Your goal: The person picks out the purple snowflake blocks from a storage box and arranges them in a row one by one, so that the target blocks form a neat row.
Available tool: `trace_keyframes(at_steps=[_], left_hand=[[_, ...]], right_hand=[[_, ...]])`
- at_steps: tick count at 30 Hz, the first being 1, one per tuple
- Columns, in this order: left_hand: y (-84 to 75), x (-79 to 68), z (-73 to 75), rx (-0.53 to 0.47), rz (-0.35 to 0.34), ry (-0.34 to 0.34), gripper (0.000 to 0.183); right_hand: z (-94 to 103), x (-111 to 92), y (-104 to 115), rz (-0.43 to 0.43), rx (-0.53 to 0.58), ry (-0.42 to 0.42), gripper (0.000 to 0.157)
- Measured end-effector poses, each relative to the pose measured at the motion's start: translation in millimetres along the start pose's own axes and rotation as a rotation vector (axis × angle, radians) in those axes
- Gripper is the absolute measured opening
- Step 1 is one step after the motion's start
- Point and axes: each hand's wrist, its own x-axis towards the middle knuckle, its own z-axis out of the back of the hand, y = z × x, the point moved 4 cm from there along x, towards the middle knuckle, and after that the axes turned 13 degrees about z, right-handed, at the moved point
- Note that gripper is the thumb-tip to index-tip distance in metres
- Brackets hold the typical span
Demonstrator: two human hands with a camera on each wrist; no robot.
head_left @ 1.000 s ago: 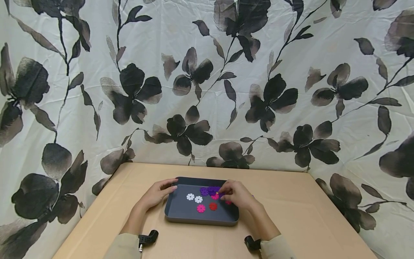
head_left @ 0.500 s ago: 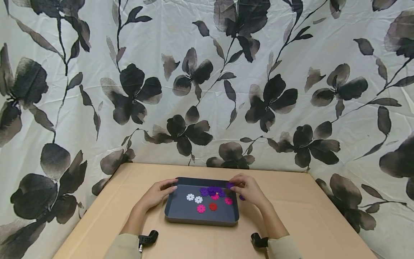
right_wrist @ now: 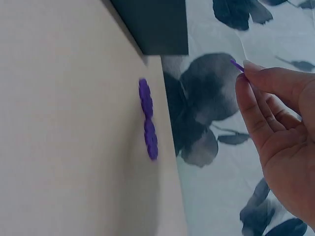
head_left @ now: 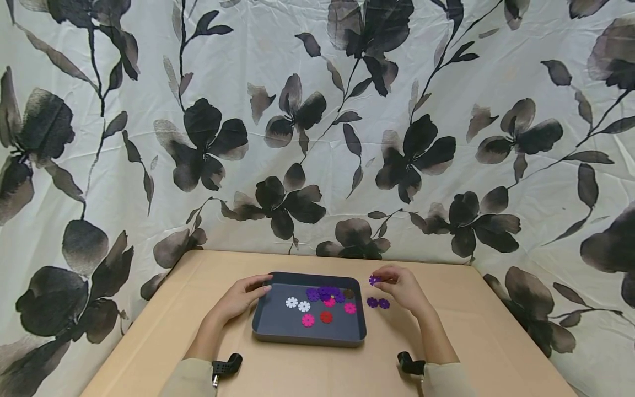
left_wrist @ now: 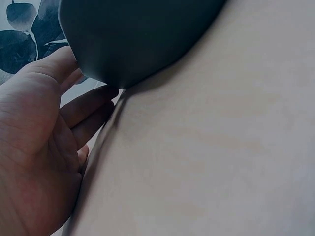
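A dark grey tray (head_left: 310, 336) rests on the table, and my left hand (head_left: 239, 300) grips its left rim near the back corner. In the left wrist view the fingers of the left hand (left_wrist: 39, 118) reach the tray's underside edge (left_wrist: 138, 44). To the tray's right, my right hand (head_left: 404, 286) pinches a purple flower-shaped disc (head_left: 374, 280) between thumb and fingertips, above the table. Just below it two purple flower discs (head_left: 378, 302) lie side by side. The right wrist view shows the held disc (right_wrist: 237, 65) edge-on in the right hand (right_wrist: 280, 108).
Inside the tray are several purple discs (head_left: 312, 294), two white discs (head_left: 291, 302), several pink discs (head_left: 307, 320), a red disc (head_left: 326, 317) and a brown disc (head_left: 349, 294). A floral cloth (head_left: 347, 138) hangs behind the tan table (head_left: 486, 342).
My right hand has lifted away from the tray and moved right with a purple disc pinched in it, uncovering the brown disc and the two purple discs on the table. The left hand stays put.
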Motion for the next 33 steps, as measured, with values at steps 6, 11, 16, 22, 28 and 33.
trace_keyframes(at_steps=[6, 11, 16, 22, 28, 33], left_hand=[[0.5, -0.2, -0.5, -0.004, -0.008, -0.005, 0.052], [0.1, -0.6, -0.1, -0.005, -0.005, -0.001, 0.052], [-1.4, -0.9, 0.5, -0.011, 0.000, 0.004, 0.052], [-1.9, -0.8, 1.4, -0.009, -0.006, 0.005, 0.052], [-1.9, -1.2, 1.1, -0.018, -0.001, 0.008, 0.052], [-2.1, -1.1, 1.1, -0.018, -0.002, 0.009, 0.051]], right_hand=[[14.9, -9, -14, -0.044, 0.010, -0.012, 0.021], [24.4, -17, -25, -0.083, 0.037, -0.001, 0.022], [30.2, -24, -33, -0.135, 0.032, 0.036, 0.022], [30.2, -30, -44, -0.182, 0.033, 0.073, 0.023], [27.7, -36, -49, -0.218, 0.009, 0.102, 0.022], [26.4, -39, -52, -0.233, 0.011, 0.105, 0.020]])
